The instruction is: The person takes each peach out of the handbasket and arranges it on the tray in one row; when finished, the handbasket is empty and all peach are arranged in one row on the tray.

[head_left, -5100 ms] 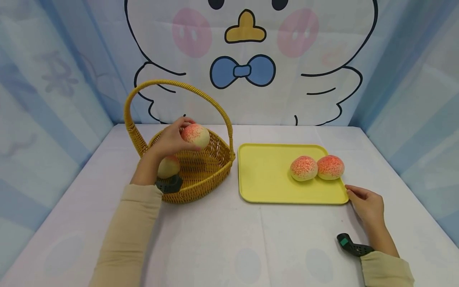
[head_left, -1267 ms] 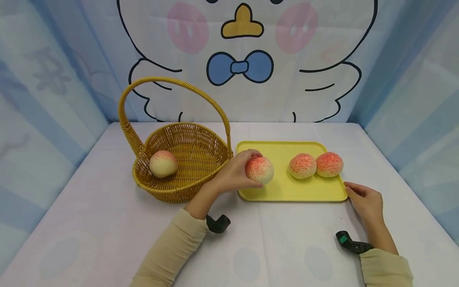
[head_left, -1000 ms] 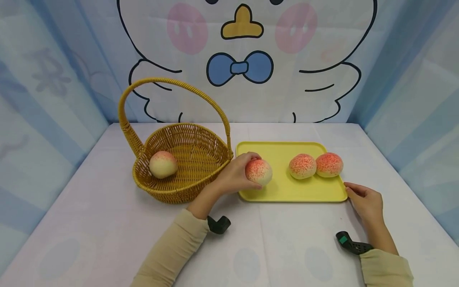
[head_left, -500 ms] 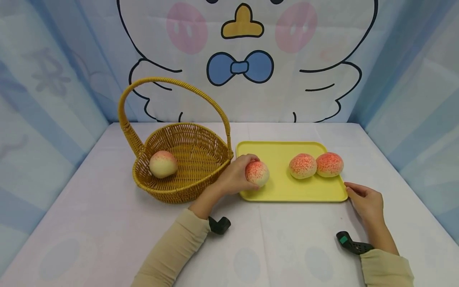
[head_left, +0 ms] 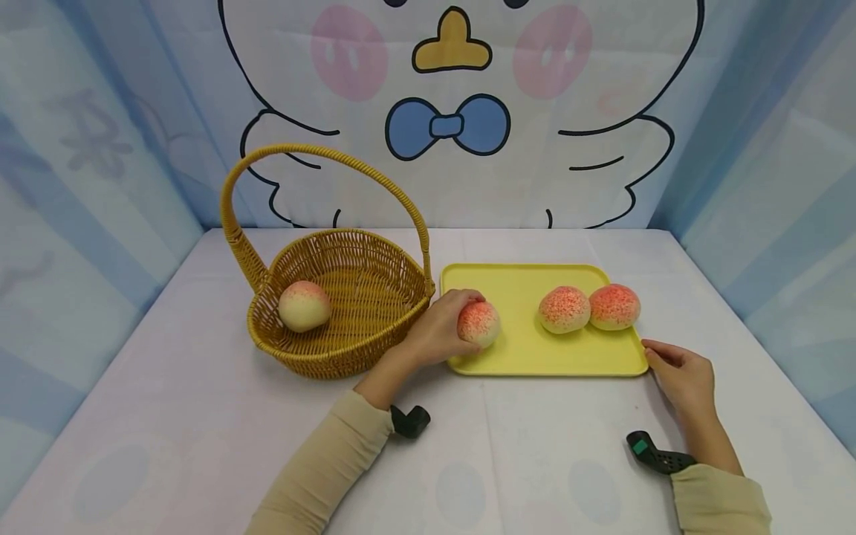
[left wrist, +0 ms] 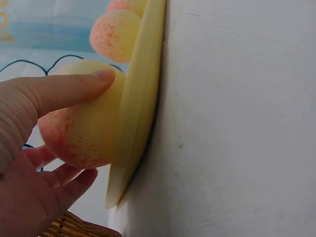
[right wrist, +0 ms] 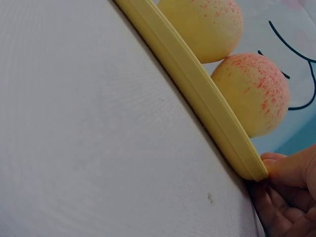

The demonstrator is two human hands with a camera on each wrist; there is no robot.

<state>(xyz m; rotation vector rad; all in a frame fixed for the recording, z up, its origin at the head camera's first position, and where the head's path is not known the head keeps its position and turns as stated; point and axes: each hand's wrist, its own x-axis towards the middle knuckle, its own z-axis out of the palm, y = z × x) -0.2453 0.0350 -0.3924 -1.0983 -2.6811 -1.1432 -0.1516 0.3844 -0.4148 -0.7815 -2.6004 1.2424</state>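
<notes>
My left hand [head_left: 438, 328] grips a pink-and-cream peach [head_left: 483, 325] at the left end of the yellow tray [head_left: 535, 358]. In the left wrist view, the thumb lies across this peach [left wrist: 81, 121] and the other fingers curl beneath it; it looks to be touching the tray. My right hand [head_left: 689, 383] pinches the tray's near right corner between thumb and fingers. Two more peaches sit side by side on the tray's right half, one [head_left: 565, 310] against the other [head_left: 614, 307]. A woven basket [head_left: 334, 365] left of the tray contains one peach [head_left: 304, 306].
The basket's tall arched handle [head_left: 321, 152] rises above its opening, close to the tray's left edge. A white cloth [head_left: 521, 446] covers the table. Printed curtains [head_left: 769, 186] stand at the back and both sides. Each wrist wears a black camera mount [head_left: 658, 453].
My left hand has carried the peach rightward from over the basket to the tray. In the last second it sank slightly lower there. The right hand stays at the tray corner.
</notes>
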